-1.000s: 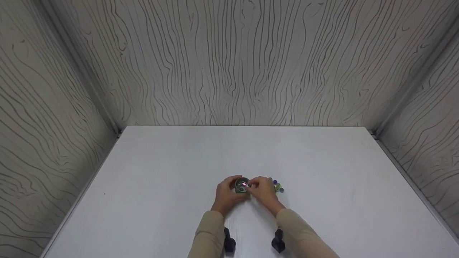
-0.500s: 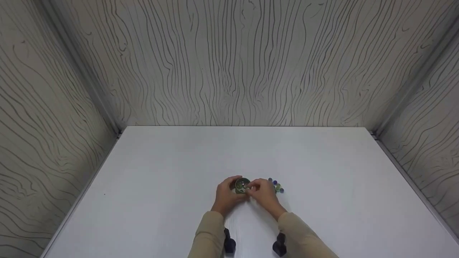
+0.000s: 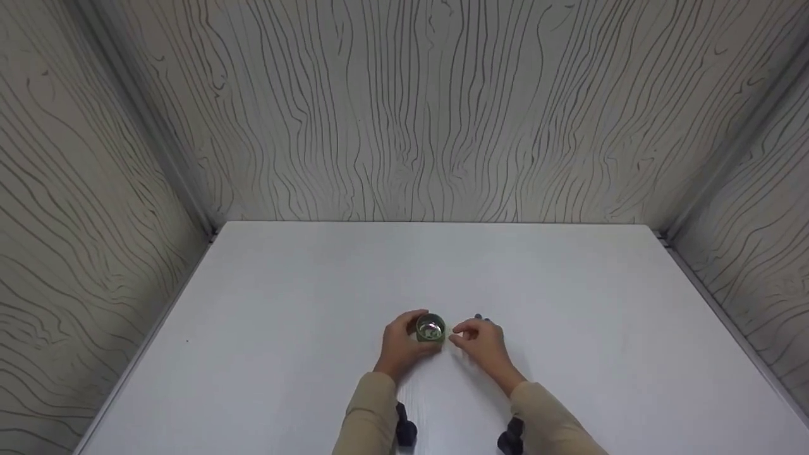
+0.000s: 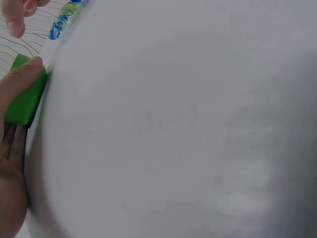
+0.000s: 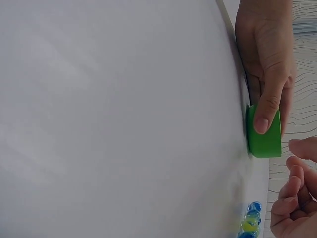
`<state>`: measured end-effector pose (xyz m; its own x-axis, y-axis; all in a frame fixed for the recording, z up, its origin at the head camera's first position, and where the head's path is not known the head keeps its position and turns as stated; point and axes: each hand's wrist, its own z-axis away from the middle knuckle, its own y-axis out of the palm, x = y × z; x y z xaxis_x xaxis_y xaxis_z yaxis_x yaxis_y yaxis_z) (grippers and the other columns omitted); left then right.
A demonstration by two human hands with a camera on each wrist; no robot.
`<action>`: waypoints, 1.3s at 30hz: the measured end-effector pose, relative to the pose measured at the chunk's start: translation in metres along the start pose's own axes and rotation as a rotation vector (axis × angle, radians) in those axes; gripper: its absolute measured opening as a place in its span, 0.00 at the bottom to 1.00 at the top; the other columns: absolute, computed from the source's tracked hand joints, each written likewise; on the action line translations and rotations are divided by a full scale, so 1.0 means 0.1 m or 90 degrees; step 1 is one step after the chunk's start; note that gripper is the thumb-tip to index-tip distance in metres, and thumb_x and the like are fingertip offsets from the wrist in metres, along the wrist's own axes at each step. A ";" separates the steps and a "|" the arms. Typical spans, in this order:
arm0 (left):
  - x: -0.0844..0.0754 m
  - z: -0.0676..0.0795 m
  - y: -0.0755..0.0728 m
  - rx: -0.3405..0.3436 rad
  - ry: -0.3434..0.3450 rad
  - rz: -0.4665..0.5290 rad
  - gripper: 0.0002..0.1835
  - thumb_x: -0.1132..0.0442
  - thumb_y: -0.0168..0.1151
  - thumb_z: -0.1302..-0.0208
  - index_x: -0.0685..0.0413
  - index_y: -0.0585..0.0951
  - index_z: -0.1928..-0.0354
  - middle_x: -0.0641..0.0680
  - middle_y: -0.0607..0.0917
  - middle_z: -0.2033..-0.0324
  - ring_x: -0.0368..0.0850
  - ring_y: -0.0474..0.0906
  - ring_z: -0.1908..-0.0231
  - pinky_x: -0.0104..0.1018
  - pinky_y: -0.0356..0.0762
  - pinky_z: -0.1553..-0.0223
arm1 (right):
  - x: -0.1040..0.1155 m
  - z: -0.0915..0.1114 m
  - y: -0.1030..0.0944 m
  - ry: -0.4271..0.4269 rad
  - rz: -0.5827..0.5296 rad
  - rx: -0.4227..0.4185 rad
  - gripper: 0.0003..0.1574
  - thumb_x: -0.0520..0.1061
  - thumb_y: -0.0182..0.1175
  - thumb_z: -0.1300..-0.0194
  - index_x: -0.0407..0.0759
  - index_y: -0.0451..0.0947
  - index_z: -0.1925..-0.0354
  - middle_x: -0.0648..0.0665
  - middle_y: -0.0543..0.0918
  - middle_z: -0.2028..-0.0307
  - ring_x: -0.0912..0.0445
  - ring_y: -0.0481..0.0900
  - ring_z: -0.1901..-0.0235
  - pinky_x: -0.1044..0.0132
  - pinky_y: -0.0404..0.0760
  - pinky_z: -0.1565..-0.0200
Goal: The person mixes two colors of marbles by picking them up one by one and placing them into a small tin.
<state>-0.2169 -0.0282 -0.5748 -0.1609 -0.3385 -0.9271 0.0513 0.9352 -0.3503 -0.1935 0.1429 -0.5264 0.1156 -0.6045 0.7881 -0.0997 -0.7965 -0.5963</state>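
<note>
A small green cup (image 3: 431,337) with a round opening and a shiny inside stands on the white table. My left hand (image 3: 398,347) grips it from the left, thumb on the near side and fingers round the far side. The left wrist view shows the thumb pressed on the cup's green wall (image 4: 27,101). Just right of the cup is my right hand (image 3: 486,346), apart from it. Its thumb and forefinger are parted, and nothing shows between them. Several blue and yellow-green glass marbles (image 5: 251,220) lie beyond the right hand, mostly hidden in the head view.
The white table (image 3: 284,303) runs back to a wall with a wood-grain pattern (image 3: 404,114). Similar panels close in the left and right sides. Black devices (image 3: 406,433) sit at the inner side of both sleeves.
My right hand has drawn back from the cup's opening to the right and now covers most of the marbles. My left hand keeps its hold on the cup.
</note>
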 end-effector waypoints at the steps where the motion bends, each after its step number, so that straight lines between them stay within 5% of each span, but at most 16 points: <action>1: 0.00 0.00 0.00 0.001 -0.008 0.003 0.33 0.63 0.77 0.56 0.52 0.77 0.43 0.53 0.83 0.46 0.50 0.79 0.42 0.42 0.77 0.36 | -0.01 0.00 -0.02 0.001 -0.003 -0.002 0.04 0.35 0.70 0.49 0.37 0.84 0.71 0.45 0.80 0.77 0.65 0.66 0.77 0.77 0.67 0.75; 19: 0.01 0.02 -0.01 0.010 -0.041 0.065 0.36 0.63 0.78 0.60 0.50 0.77 0.43 0.52 0.83 0.47 0.49 0.79 0.42 0.45 0.75 0.34 | -0.23 0.02 -0.33 0.111 -0.044 -0.037 0.05 0.35 0.67 0.47 0.34 0.85 0.68 0.44 0.82 0.74 0.61 0.70 0.74 0.78 0.70 0.75; 39: -0.06 0.03 -0.03 0.014 -0.017 0.023 0.34 0.63 0.77 0.56 0.55 0.77 0.42 0.56 0.82 0.45 0.52 0.78 0.40 0.42 0.75 0.34 | -0.45 0.01 -0.51 0.191 -0.026 -0.073 0.11 0.38 0.65 0.44 0.31 0.84 0.63 0.46 0.79 0.76 0.60 0.69 0.74 0.76 0.69 0.76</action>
<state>-0.2128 -0.0290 -0.5693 -0.1327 -0.3075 -0.9423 0.0778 0.9445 -0.3192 -0.1921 0.2109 -0.5317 -0.1730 -0.5284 0.8312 -0.2137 -0.8037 -0.5553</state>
